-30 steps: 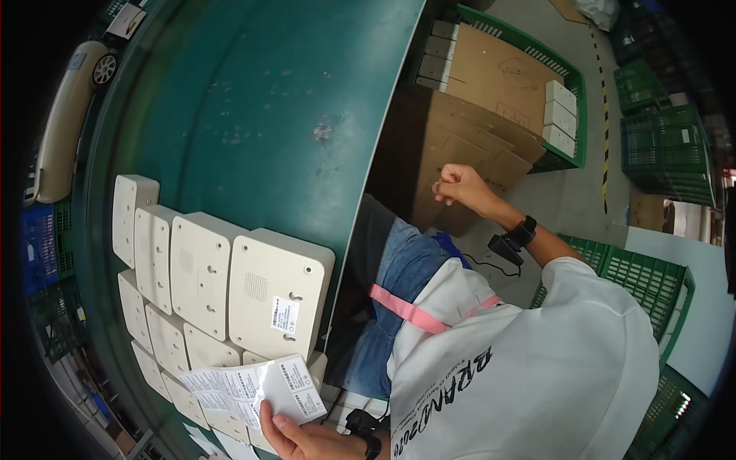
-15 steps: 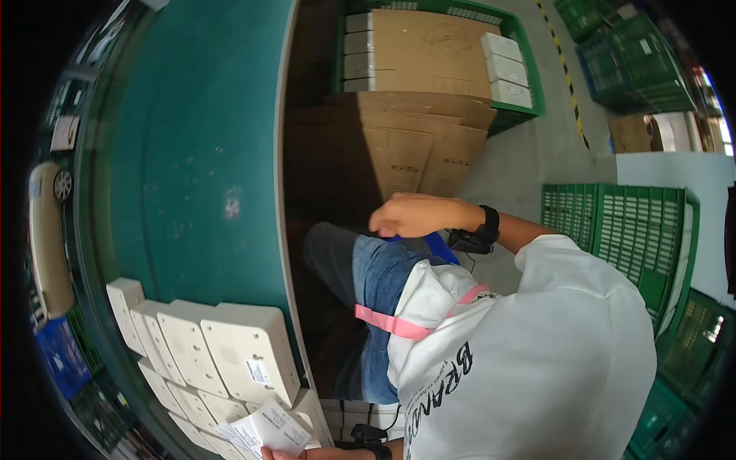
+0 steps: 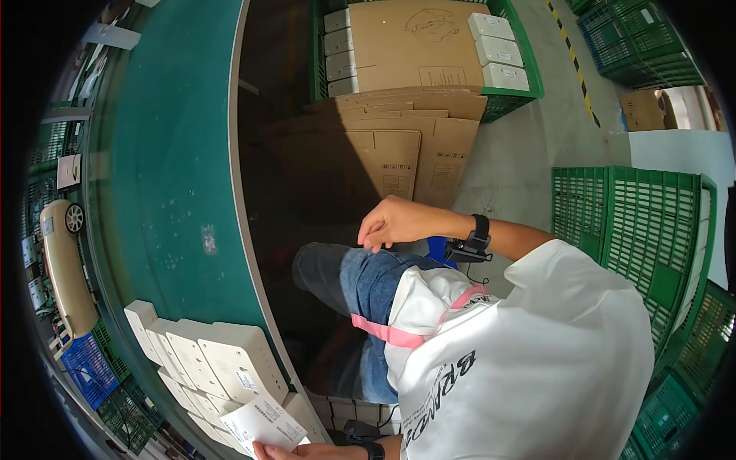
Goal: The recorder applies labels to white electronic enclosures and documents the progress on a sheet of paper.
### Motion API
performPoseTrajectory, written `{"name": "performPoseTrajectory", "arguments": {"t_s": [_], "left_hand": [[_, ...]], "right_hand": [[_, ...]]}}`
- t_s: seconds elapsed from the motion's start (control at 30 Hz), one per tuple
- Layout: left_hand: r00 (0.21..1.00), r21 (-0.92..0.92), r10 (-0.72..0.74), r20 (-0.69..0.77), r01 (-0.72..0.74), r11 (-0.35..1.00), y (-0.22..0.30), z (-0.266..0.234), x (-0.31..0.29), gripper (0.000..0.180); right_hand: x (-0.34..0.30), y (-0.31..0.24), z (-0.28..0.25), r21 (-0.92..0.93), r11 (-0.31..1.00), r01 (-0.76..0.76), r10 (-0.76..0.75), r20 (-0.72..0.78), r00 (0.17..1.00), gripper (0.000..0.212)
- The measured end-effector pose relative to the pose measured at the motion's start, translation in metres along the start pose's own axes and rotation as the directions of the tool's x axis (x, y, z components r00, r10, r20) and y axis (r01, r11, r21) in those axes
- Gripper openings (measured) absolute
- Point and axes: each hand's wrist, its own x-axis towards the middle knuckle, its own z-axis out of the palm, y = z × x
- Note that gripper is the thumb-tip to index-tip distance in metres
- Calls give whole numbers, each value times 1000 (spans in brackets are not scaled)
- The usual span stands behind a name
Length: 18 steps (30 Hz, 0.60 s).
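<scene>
Paper slip (image 3: pixel 264 424), white w/ printed lines, sits at the bottom edge of view, pinched in the left hand (image 3: pixel 295 451); only the hand's top shows, fingers closed on the slip's lower edge. Slip overlaps the nearest of the white boxes (image 3: pixel 230 364), a row of flat rounded units standing on edge, leaning on each other along the near end of the green belt (image 3: pixel 165 176).

Right hand (image 3: pixel 395 224) is raised over the lap, above the jeans (image 3: pixel 360 280), fingers curled loosely inward, thumb side down; holding nothing that can be made out. Black wrist device (image 3: pixel 474 241) strapped on that arm.

Person wears a white tee w/ a pink strap (image 3: pixel 383 331) across the waist.

Beyond the knee: flat cardboard sheets (image 3: pixel 406 153) stacked on the floor, partly in shadow. Behind them a green crate (image 3: pixel 529 80) w/ a cardboard sheet and more white boxes along its sides. Right side: tall green crates (image 3: pixel 621 222). Far left, a beige toy car (image 3: pixel 65 268) near the belt's edge.
</scene>
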Motion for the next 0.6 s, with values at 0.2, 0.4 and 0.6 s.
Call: {"name": "performPoseTrajectory", "arguments": {"t_s": [0.2, 0.4, 0.6], "left_hand": [[998, 15, 34, 51, -34, 999, 15, 7, -17, 26], [986, 169, 21, 165, -49, 984, 23, 12, -35, 28], [906, 191, -99, 412, 20, 981, 21, 22, -86, 22]], "right_hand": [[7, 15, 15, -13, 992, 124, -124, 28, 992, 24], [12, 24, 28, 33, 975, 219, -217, -68, 974, 24], [15, 24, 25, 35, 982, 186, -182, -96, 979, 23]]}}
